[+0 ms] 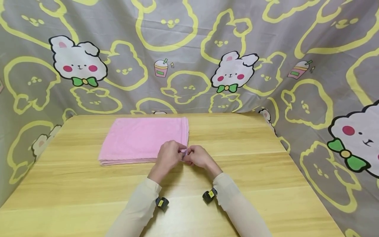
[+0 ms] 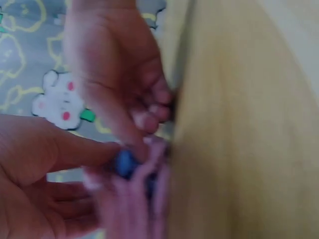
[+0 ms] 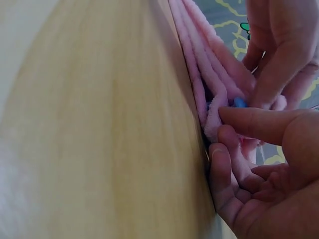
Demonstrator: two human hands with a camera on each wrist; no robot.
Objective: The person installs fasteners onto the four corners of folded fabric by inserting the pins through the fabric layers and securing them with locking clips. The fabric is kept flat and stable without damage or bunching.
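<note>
A pink plush towel (image 1: 145, 138) lies folded in several layers on the table. Both hands meet at its near right corner. My left hand (image 1: 170, 154) pinches the corner layers between thumb and fingers, seen close up in the left wrist view. Opposite it, my right hand (image 1: 199, 156) pinches a layer's edge with thumb and fingertips, and the layers (image 3: 212, 84) fan slightly apart there. Between them shows a small blue piece (image 2: 125, 164) beside the left thumb; its kind cannot be told. Fingers hide part of the corner.
The light wood table (image 1: 251, 184) reaches back to a grey curtain (image 1: 183, 39) printed with yellow outlines and white rabbits, which also hangs along both sides. Each sleeved wrist carries a small black camera (image 1: 162, 203). The towel sits left of the table's middle.
</note>
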